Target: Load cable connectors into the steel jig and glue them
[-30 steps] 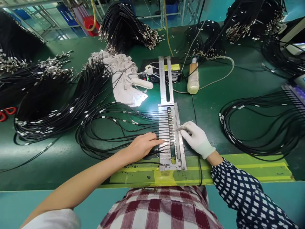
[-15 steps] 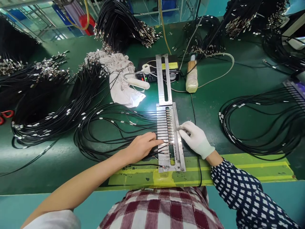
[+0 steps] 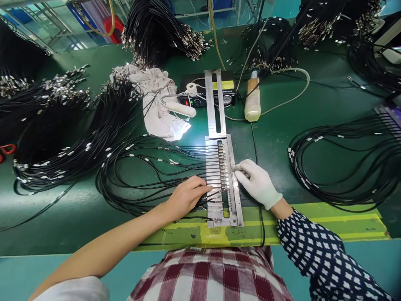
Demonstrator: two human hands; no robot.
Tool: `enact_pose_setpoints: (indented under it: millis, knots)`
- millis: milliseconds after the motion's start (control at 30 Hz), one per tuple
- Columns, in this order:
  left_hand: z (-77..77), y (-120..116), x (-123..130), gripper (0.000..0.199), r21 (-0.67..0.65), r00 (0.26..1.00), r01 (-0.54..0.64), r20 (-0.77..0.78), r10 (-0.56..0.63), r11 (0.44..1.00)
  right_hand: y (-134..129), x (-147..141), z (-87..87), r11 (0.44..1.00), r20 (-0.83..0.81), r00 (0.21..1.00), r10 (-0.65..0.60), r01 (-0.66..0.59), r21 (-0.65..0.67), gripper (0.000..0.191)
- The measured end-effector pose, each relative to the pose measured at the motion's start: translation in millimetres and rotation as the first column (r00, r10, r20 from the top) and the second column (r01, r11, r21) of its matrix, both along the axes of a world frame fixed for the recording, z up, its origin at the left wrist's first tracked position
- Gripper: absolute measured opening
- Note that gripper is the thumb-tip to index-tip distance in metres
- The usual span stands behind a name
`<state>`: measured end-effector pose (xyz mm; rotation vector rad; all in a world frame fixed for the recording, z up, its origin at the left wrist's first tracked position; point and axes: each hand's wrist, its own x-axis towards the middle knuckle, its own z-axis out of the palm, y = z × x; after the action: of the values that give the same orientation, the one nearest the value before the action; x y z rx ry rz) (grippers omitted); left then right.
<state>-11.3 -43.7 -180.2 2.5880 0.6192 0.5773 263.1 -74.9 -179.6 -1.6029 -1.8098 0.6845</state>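
Observation:
A slotted metal fixture (image 3: 234, 209) lies on the bench, with a row of black cables (image 3: 175, 161) laid across it from the left. Their small metal connectors (image 3: 222, 163) line up over the slot. At the lower part of the row, my bare left hand (image 3: 189, 195) has thumb and forefinger closed at one cable; the other fingers curl over the cables beside it. My right hand (image 3: 256, 183), in a white glove, pinches the right edge of the fixture. Below my left hand, a few loose cable ends rest on the plate.
Beyond the fixture stand a slotted metal frame (image 3: 210, 113), a black control box (image 3: 184, 85) and a taped-handle tool (image 3: 252, 100). A lit white lamp (image 3: 181, 109) rests by a cloth (image 3: 156, 113). Cable bundles (image 3: 72, 154) fill the left; another coil (image 3: 300, 167) lies right.
My left forefinger has drawn back a little to the left from the connectors and bent toward the thumb. My right hand has stayed at the fixture's edge.

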Motion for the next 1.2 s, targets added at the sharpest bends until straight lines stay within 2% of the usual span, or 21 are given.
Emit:
enact_pose_setpoints:
  millis: [133,233,300,400,500,600,733,833,900,1000,1133,1200]
  knots:
    - [-5.5,-13.1,-7.9,0.040,0.212,0.982,-0.100,-0.134,0.130,0.972,-0.3,-0.4,0.0,1.000,-0.005,1.000,0.002,-0.002,-0.008,0.016]
    - [-7.0,-18.9,-9.4,0.041,0.208,0.969,-0.057,-0.224,0.104,0.976,-0.7,-0.3,-0.6,1.000,-0.002,1.000,-0.007,0.007,-0.009,0.016]
    - [-5.1,-22.7,-7.7,0.039,0.183,0.961,-0.070,-0.252,0.115,0.981,-1.0,0.0,-1.1,1.000,-0.003,1.000,-0.003,0.003,-0.001,0.017]
    - [2.5,-33.4,-4.9,0.031,0.055,0.953,-0.156,-0.256,0.164,0.986,-1.7,0.4,-1.9,1.000,-0.014,1.000,0.014,-0.013,0.016,0.018]
    - [12.0,-48.2,-5.7,0.015,-0.180,0.951,-0.244,-0.236,0.199,0.953,-2.3,0.4,-2.7,0.999,-0.008,1.000,0.016,-0.016,0.031,0.018]
    - [18.4,-58.4,-8.9,0.005,-0.378,0.965,-0.241,-0.192,0.178,0.894,-2.7,0.4,-3.5,0.999,0.001,1.000,0.014,-0.014,0.041,0.018]
    - [20.5,-58.2,-14.0,0.006,-0.490,0.973,-0.227,-0.142,0.180,0.842,-2.5,0.9,-4.6,0.999,0.002,1.000,0.015,-0.015,0.046,0.018]
    - [20.7,-53.5,-26.7,0.006,-0.453,0.970,-0.232,-0.175,0.170,0.861,-2.2,1.4,-5.5,0.999,-0.001,1.000,0.020,-0.020,0.048,0.018]
    - [21.9,-50.8,-41.6,0.013,-0.382,0.960,-0.228,-0.243,0.141,0.896,-2.0,1.5,-6.2,0.999,-0.001,1.000,0.021,-0.021,0.042,0.018]
    - [26.9,-47.3,-66.3,0.011,-0.311,0.926,-0.227,-0.364,0.105,0.923,-1.3,1.5,-7.3,0.999,-0.008,1.000,0.020,-0.020,0.036,0.018]
    - [39.0,-42.3,-85.1,0.009,-0.288,0.882,-0.231,-0.466,0.075,0.929,-0.3,1.9,-8.3,0.999,-0.010,1.000,0.021,-0.021,0.025,0.018]
    - [46.0,-39.3,-87.7,0.006,-0.330,0.879,-0.245,-0.473,0.065,0.912,-0.3,2.2,-8.6,1.000,-0.013,1.000,0.021,-0.021,0.019,0.018]
